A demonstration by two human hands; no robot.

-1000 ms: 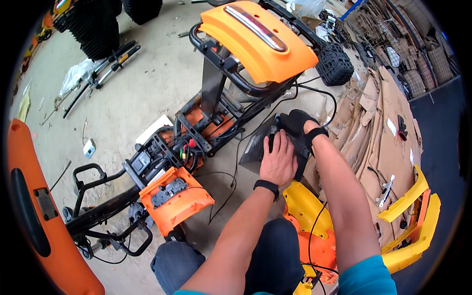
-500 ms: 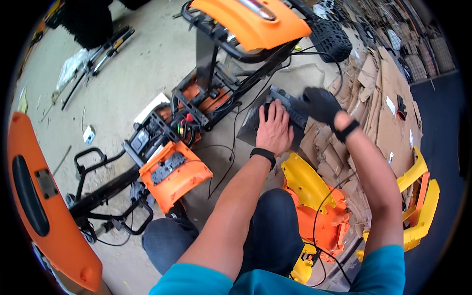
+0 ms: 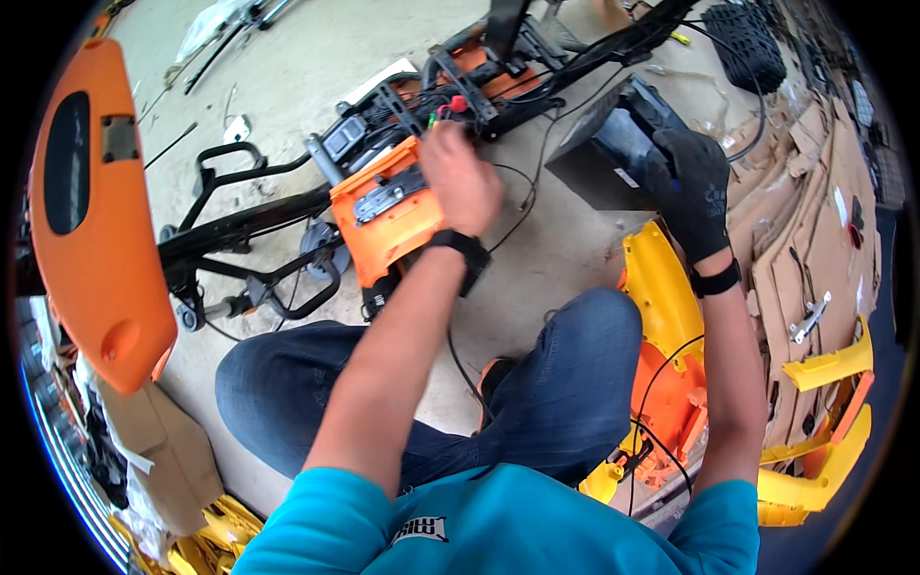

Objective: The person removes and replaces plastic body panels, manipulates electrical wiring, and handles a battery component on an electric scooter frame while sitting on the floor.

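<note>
My right hand [image 3: 695, 182], in a black glove, grips the near right side of a dark, box-shaped block [image 3: 604, 158]. The block is tilted and bears a small white label. My bare left hand [image 3: 460, 182] is over the right edge of an orange plastic cover [image 3: 398, 235], its fingers smeared by motion. Whether it touches the cover I cannot tell. A grey plate is fixed on that cover, which sits on a black tubular frame [image 3: 240, 225]. Just beyond the left hand show a red connector [image 3: 458, 103] and loose wires.
A large orange panel [image 3: 105, 278] with a black inset stands at the left. Yellow plastic parts [image 3: 661, 297] and orange ones [image 3: 666, 398] lie by my right knee. Flattened cardboard [image 3: 805, 230] is piled at the right. A black cable [image 3: 532, 192] trails across the floor.
My left hand has left the dark block and moved left to the orange cover. The right hand now grips the block, which is tilted up. The view has shifted, too.
</note>
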